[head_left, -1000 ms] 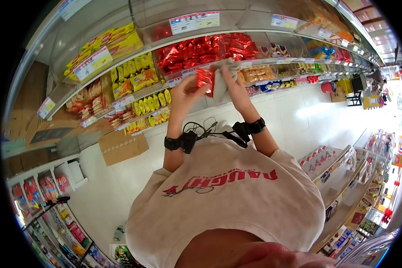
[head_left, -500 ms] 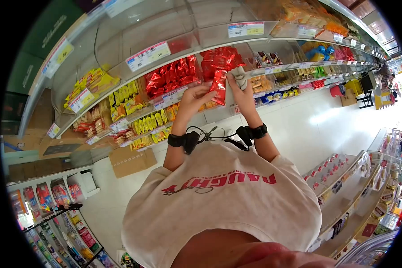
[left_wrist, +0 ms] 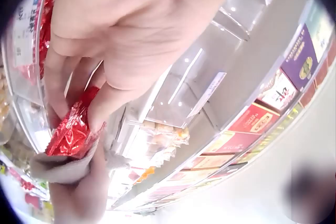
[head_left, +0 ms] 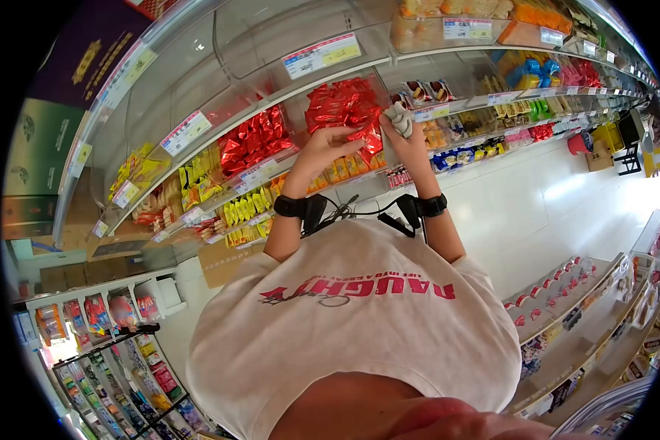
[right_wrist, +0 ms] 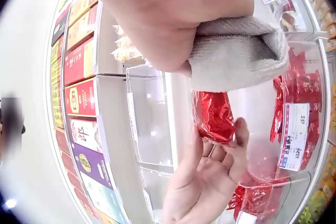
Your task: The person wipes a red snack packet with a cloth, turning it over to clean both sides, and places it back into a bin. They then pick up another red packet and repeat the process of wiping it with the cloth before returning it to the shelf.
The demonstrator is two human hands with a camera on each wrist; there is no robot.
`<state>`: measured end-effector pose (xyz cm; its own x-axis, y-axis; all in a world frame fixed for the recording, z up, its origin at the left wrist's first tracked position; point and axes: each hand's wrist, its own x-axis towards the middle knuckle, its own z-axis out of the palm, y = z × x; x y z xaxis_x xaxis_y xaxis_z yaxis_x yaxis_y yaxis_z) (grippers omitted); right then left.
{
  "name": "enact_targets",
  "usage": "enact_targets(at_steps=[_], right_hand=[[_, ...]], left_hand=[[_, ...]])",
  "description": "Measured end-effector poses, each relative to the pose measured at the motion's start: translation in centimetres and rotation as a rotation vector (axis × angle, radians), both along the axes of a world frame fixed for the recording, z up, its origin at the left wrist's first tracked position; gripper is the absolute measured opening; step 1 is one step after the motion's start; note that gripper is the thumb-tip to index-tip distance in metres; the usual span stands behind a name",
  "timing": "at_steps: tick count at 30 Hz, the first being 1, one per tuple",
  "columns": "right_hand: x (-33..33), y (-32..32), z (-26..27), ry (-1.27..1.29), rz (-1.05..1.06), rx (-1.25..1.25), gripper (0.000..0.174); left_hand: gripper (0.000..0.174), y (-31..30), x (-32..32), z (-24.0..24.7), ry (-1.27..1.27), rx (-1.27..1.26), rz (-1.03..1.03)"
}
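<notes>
In the head view both hands are raised to a clear shelf bin point(head_left: 301, 88) full of red foil packets point(head_left: 341, 103). My left hand point(head_left: 345, 137) pinches one red foil packet point(head_left: 372, 141) at the bin's front; the wrist views show the same packet point(left_wrist: 73, 129) point(right_wrist: 214, 116) between its fingers point(right_wrist: 231, 145) and thumb. My right hand point(head_left: 405, 133) grips a bunched grey cloth point(head_left: 398, 118) just right of the packet. That cloth point(right_wrist: 236, 53) hangs directly above the packet, and its edge point(left_wrist: 63, 169) lies against the packet's lower end.
A second bin of red packets point(head_left: 253, 139) stands to the left, with price labels point(head_left: 321, 55) along the shelf edges. Yellow snack packs point(head_left: 238, 213) fill lower shelves. A cardboard box point(head_left: 220, 260) sits on the white tiled aisle floor point(head_left: 557, 198). Another shelf unit point(head_left: 565, 293) stands behind at right.
Both hands have risen with the red packet and the cloth, from in front of the lower shelf up to the bin of red packets. The head view has tilted upward.
</notes>
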<state>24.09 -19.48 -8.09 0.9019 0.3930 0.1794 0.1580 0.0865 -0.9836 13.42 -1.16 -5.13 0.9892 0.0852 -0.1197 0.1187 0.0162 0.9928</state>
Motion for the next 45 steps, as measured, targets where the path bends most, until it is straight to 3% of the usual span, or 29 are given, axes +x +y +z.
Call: enact_targets(at_steps=[4, 7, 8, 11, 12, 19, 22, 25, 26, 30, 33, 37, 41, 42, 45], right_hand=[[1.4, 0.2, -0.7, -0.04, -0.149, 0.01, 0.025], [1.0, 0.7, 0.8, -0.461, -0.213, -0.157, 0.03], [1.0, 0.6, 0.7, -0.544, -0.053, -0.162, 0.05], [0.6, 1.6, -1.1, -0.816, 0.141, -0.456, 0.067], [0.3, 1.8, -1.3, -0.754, 0.189, -0.462, 0.075], [1.4, 3.3, -2.7, -0.803, 0.196, -0.461, 0.07], [2.1, 4.5, -4.6, -0.829, 0.151, -0.553, 0.06], [1.6, 5.7, -5.6, -0.713, 0.194, -0.629, 0.057], [1.4, 6.3, -5.7, -0.719, 0.201, -0.641, 0.055], [0.6, 7.9, -6.0, -0.701, 0.238, -0.706, 0.052], [2.4, 11.0, -6.4, -0.641, 0.253, -0.699, 0.053], [6.7, 15.2, -11.0, -0.686, 0.355, -0.672, 0.055], [3.4, 15.3, -4.5, -0.525, 0.191, -0.457, 0.05], [2.7, 15.8, -4.4, -0.628, 0.13, -0.335, 0.045], [-1.8, 16.4, -1.4, -0.329, 0.216, -0.06, 0.042]], left_hand=[[0.035, -0.3, 2.1, -2.7, 0.018, -0.317, 0.128], [0.033, -0.6, 3.3, -3.3, -0.004, -0.274, 0.284], [0.032, -0.5, 3.7, -3.8, 0.004, -0.266, 0.313], [0.032, 0.1, 4.8, -6.0, 0.018, -0.251, 0.42], [0.034, 0.3, 5.3, -6.5, 0.01, -0.25, 0.465], [0.046, 1.2, 5.6, -8.0, -0.045, -0.164, 0.493], [0.053, 0.9, 5.1, -7.0, 0.099, 0.162, 0.438], [0.059, 0.8, 2.8, -4.9, 0.074, 0.441, 0.426], [0.051, 2.2, 2.3, -7.7, -0.141, 0.677, 0.49], [0.032, 2.6, -2.2, -1.4, -0.066, 0.188, 0.384], [0.032, 4.0, -5.3, -0.1, -0.073, 0.109, 0.385], [0.031, 5.4, -8.8, 0.6, -0.119, 0.13, 0.531], [0.028, 7.9, -11.7, 0.9, -0.13, 0.155, 0.685], [0.027, 9.0, -12.4, 0.2, -0.127, 0.194, 0.709], [0.026, 9.8, -13.4, 0.7, -0.129, 0.239, 0.765]])
